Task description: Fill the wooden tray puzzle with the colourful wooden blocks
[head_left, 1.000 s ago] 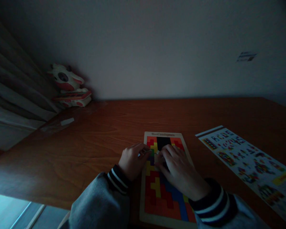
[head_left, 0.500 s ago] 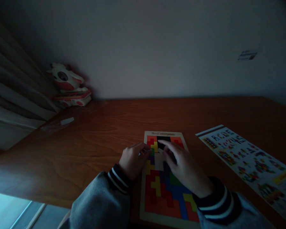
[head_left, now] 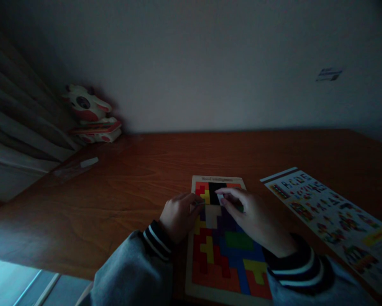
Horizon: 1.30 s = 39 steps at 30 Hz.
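A wooden puzzle board (head_left: 189,272) filled with red, yellow, blue, green, orange and purple blocks lies on the table, with a black gap (head_left: 214,196) near its top. A pale block (head_left: 212,216) sits below that gap. My left hand (head_left: 181,214) is at the board's upper left edge, thumb and forefinger pinched on something thin that I cannot make out. Over the upper right part, my right hand (head_left: 255,216) pinches a small pale piece (head_left: 221,199) between thumb and fingertips, beside the gap.
To the right lies a printed sheet (head_left: 331,216) with coloured block pictures. A cow-shaped toy (head_left: 92,112) stands at the back left, near the curtain (head_left: 15,114). A clear wrapper with a white label (head_left: 89,162) lies on the wooden table (head_left: 130,187).
My right hand has moved slightly right and its fingers have closed around the small pale piece, uncovering more of the green and yellow blocks. My left hand has barely moved.
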Available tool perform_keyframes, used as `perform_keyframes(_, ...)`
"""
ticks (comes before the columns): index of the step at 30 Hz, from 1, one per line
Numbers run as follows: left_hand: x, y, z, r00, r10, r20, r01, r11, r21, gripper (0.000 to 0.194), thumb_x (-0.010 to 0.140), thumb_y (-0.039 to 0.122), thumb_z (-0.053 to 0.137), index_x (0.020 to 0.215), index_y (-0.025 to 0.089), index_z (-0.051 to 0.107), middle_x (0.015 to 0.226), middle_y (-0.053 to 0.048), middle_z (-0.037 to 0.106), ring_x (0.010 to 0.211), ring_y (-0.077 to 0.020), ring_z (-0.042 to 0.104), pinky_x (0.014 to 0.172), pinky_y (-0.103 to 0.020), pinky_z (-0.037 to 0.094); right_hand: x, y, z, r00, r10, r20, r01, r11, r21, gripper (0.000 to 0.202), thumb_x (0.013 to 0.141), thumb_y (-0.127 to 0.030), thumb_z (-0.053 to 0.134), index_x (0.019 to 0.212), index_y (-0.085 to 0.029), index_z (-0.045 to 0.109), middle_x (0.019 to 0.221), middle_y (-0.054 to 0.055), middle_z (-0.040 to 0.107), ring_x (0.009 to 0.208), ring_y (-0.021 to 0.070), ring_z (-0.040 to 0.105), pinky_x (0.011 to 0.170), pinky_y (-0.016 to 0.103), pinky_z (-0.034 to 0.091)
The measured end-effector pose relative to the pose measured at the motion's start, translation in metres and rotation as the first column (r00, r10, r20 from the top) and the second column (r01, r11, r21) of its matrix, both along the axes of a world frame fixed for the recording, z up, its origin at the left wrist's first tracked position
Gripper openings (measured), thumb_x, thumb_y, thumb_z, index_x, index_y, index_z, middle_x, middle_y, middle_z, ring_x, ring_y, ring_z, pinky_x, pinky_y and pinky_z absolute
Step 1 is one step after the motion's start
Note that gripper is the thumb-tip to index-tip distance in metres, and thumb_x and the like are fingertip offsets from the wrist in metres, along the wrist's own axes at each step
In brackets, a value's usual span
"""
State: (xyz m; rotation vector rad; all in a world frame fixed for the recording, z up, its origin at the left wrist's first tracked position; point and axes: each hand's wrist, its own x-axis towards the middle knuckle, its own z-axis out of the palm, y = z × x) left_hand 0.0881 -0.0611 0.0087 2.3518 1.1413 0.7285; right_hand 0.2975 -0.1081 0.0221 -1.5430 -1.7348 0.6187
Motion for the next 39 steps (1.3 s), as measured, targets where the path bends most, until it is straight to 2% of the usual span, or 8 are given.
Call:
perform_keyframes(3,0.001,-0.003,0.001,0.985,-0.172,0.031,0.169,0.982,0.087,0.008,0.093,0.022,0.060,0.096,0.022,0.067,0.094,-0.001,0.074,0.086,-0.0165,0.069,0.078,-0.029,0.052,0.007,0.002,-0.003,0.999,-0.014,-0.047,0.012,0.999,-0.041,0.019,0.090,-0.028,0.056,0.106,-0.026,0.067,0.094,0.003,0.075,0.085,0.0192,0.071,0.077,0.034,0.057)
perform_keyframes(6,0.003,-0.007,-0.001,0.930,-0.367,0.028,0.357,0.917,0.177,0.011,0.096,0.021,0.056,0.099,0.021,0.066,0.100,-0.002,0.075,0.096,-0.0173,0.069,0.087,-0.032,0.050,0.010,0.002,-0.007,0.997,-0.008,-0.080,0.003,0.998,-0.062,0.018,0.089,-0.027,0.057,0.105,-0.025,0.065,0.093,0.003,0.074,0.086,0.0184,0.071,0.077,0.034,0.056)
perform_keyframes(11,0.005,-0.008,-0.006,0.897,-0.441,-0.034,0.439,0.881,0.178,0.016,0.098,0.019,0.050,0.098,0.021,0.066,0.100,-0.002,0.075,0.093,-0.0173,0.070,0.089,-0.035,0.050,0.004,0.002,-0.009,0.992,0.043,-0.116,-0.058,0.989,-0.133,0.011,0.089,-0.020,0.057,0.096,-0.023,0.065,0.089,0.002,0.074,0.084,0.0167,0.071,0.077,0.032,0.056)
perform_keyframes(15,0.006,-0.009,-0.004,0.936,-0.350,0.033,0.347,0.935,0.073,0.014,0.096,0.020,0.054,0.100,0.021,0.068,0.099,-0.003,0.075,0.089,-0.0168,0.070,0.082,-0.029,0.053,-0.004,0.001,-0.011,0.988,0.056,-0.142,-0.084,0.977,-0.194,0.010,0.089,-0.019,0.060,0.096,-0.022,0.067,0.089,0.002,0.075,0.084,0.0168,0.072,0.077,0.032,0.056)
perform_keyframes(18,0.009,-0.011,0.000,0.973,-0.182,0.142,0.189,0.981,-0.036,0.010,0.092,0.020,0.061,0.097,0.021,0.069,0.094,-0.002,0.075,0.085,-0.0156,0.070,0.077,-0.026,0.055,-0.009,0.001,-0.011,0.990,0.071,-0.123,-0.097,0.972,-0.214,0.013,0.087,-0.016,0.063,0.096,-0.022,0.069,0.091,0.002,0.075,0.085,0.0173,0.072,0.077,0.032,0.055)
perform_keyframes(24,0.017,-0.014,0.001,0.951,0.047,0.305,0.011,0.983,-0.184,0.008,0.088,0.028,0.068,0.090,0.021,0.071,0.087,0.000,0.075,0.080,-0.0152,0.071,0.076,-0.025,0.056,-0.014,0.000,-0.007,0.995,0.084,0.061,-0.068,0.970,-0.233,0.009,0.087,-0.017,0.064,0.093,-0.019,0.071,0.089,0.004,0.072,0.080,0.0181,0.068,0.072,0.032,0.051)
perform_keyframes(31,0.019,-0.013,-0.005,0.950,0.096,0.298,-0.042,0.983,-0.181,0.006,0.087,0.026,0.068,0.088,0.021,0.071,0.084,0.001,0.075,0.078,-0.0148,0.071,0.071,-0.023,0.056,-0.013,0.001,-0.013,0.983,0.118,0.139,-0.089,0.975,-0.202,0.007,0.085,-0.019,0.069,0.092,-0.018,0.070,0.094,0.005,0.067,0.089,0.0200,0.064,0.079,0.033,0.049)
perform_keyframes(39,0.015,-0.011,-0.006,0.972,0.044,0.231,-0.042,0.999,-0.014,0.004,0.085,0.020,0.069,0.089,0.021,0.070,0.084,0.001,0.074,0.078,-0.0155,0.070,0.071,-0.025,0.055,-0.010,-0.002,-0.014,0.974,0.163,0.158,-0.141,0.980,-0.143,0.011,0.084,-0.017,0.070,0.094,-0.019,0.068,0.099,0.005,0.063,0.095,0.0200,0.062,0.086,0.036,0.049)
